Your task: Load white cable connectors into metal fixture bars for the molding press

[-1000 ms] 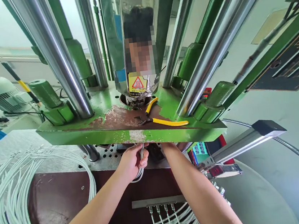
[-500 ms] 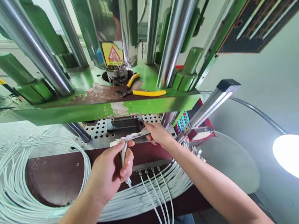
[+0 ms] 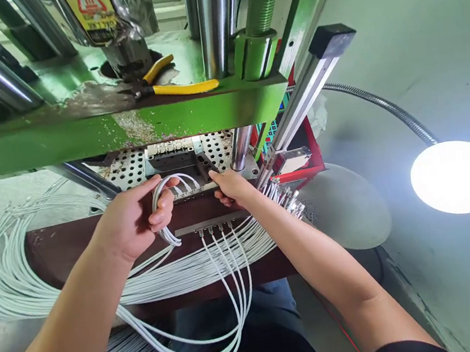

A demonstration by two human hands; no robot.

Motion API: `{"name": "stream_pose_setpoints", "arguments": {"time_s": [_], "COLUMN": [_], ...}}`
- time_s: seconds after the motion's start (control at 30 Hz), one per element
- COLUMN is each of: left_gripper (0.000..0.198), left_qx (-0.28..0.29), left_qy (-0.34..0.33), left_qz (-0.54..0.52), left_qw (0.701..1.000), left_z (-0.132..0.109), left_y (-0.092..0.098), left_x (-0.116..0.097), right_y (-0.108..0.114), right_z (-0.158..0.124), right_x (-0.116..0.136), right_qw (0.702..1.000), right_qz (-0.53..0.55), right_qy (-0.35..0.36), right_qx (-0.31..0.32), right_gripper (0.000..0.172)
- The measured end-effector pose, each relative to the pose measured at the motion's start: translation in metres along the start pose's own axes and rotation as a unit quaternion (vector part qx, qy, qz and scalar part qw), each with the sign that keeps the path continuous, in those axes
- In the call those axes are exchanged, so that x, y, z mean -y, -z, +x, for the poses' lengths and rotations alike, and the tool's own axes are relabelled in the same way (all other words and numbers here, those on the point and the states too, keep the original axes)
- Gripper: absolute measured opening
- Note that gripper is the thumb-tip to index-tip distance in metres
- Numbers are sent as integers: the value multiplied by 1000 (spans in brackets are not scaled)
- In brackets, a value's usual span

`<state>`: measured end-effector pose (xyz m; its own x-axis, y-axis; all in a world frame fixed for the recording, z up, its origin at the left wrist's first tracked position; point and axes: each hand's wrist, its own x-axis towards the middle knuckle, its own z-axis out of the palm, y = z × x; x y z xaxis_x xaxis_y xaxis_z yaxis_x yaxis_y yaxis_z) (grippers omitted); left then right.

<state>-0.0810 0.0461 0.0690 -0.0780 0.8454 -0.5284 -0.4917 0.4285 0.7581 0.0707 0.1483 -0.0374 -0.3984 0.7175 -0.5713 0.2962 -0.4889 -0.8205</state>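
My left hand point(image 3: 137, 216) is closed around a looped bundle of white cables point(image 3: 162, 205). Their ends curve over to a metal bar point(image 3: 184, 197) at the front of the press bed. The right end of that bar is in my right hand point(image 3: 230, 188), whose fingers are closed and partly hidden. Just behind it sits a dark metal mould point(image 3: 173, 160) on the perforated plate point(image 3: 220, 150). Nearer to me, a second metal bar point(image 3: 185, 229) carries several cable connectors, with white cables point(image 3: 224, 263) hanging from it over the table edge.
A thick coil of white cables point(image 3: 19, 271) spreads across the brown table point(image 3: 63, 243). Above the bed is the press's green plate point(image 3: 193, 115), with yellow-handled pliers point(image 3: 185, 88) on it. A lit round lamp point(image 3: 458, 177) and a slanted metal post point(image 3: 306, 93) stand on the right.
Both hands have brought the bar and its cables down to the front of the press bed. The cable bundle now forms an open loop in my left hand. The view has shifted.
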Motion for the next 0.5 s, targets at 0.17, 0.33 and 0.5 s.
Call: {"name": "stream_pose_setpoints", "arguments": {"time_s": [0.17,0.33,0.5], "left_gripper": [29,24,26], "left_qx": [0,-22,-56], "left_qy": [-2,64,68], "left_qz": [-10,-57,-123], "left_qw": [1000,996,988], "left_z": [-10,-41,-57], "left_y": [-5,-9,-4], "left_x": [7,52,93], "right_y": [5,12,7], "right_z": [4,-4,-6], "right_x": [-5,-8,-9], "right_qw": [997,974,938], "right_qz": [-54,-159,-260], "right_qy": [46,148,228], "right_qx": [26,66,3], "right_gripper": [33,12,18]}}
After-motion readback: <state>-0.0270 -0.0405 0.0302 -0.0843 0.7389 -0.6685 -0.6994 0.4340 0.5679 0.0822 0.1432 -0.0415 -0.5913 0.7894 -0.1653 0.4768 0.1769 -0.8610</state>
